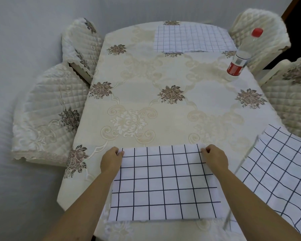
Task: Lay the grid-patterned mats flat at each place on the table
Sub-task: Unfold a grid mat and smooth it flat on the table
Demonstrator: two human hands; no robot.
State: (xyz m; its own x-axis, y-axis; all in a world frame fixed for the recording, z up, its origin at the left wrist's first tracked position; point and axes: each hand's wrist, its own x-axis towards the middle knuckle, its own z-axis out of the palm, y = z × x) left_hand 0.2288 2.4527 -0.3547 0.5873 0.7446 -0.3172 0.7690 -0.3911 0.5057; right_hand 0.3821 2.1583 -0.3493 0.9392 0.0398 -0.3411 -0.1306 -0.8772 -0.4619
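near mat [163,181]: bottom centre of the frame, white with a dark grid, spread almost flat, front edge just inside the rim of the surface [146,75].
left grip [111,160]: closed, pinching the far left corner of that mat.
right grip [215,159]: closed, pinching the far right corner.
right mat [276,173]: lower right, rippled, seemingly reaching past the rim.
risk, near: likely a skewed or puckered mat if one corner gets tugged harder than the other; possibly a bunched tablecloth from dragging instead of lifting.
risk, right: probably a slide off the rim if that rippled mat gets brushed by a forearm.
bottle [240,56]: upper right, upright, red cap and label, close to the rim; could tip during a reach across.
far mat [193,39]: top centre, flat at the far place.
cloth: cream, floral, covering the whole surface.
room: quilted chairs [47,115] on both sides, pale grey wall [24,32] at upper left.
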